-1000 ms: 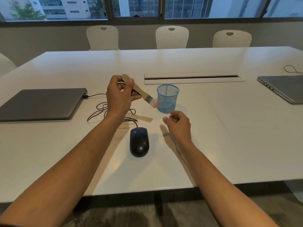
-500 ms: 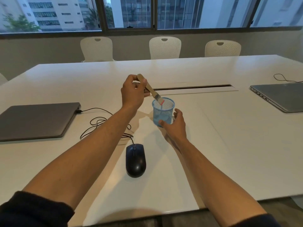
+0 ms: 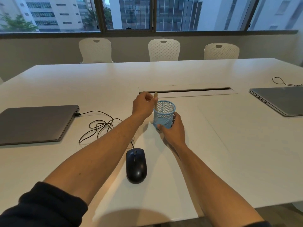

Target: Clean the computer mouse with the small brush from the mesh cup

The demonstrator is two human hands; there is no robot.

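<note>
A blue mesh cup [image 3: 164, 114] stands upright on the white table [image 3: 229, 145]. The small brush [image 3: 156, 99], with a wooden handle, stands in the cup bristles down, its handle end poking above the rim. My left hand [image 3: 142, 106] pinches the top of that handle. My right hand [image 3: 173, 130] grips the lower front of the cup, thumb on the near side. The dark computer mouse [image 3: 136, 164] lies nearer to me, between my forearms, untouched, its cable running off to the left.
A closed grey laptop [image 3: 35, 122] lies at the left with a coiled black cable [image 3: 100, 126] plugged in. Another closed laptop [image 3: 278, 99] sits at the right edge. A cable slot [image 3: 188, 91] runs behind the cup. Three white chairs stand beyond the table.
My left hand swung the brush upright and lowered it bristles first into the cup. My right hand closed round the cup's base.
</note>
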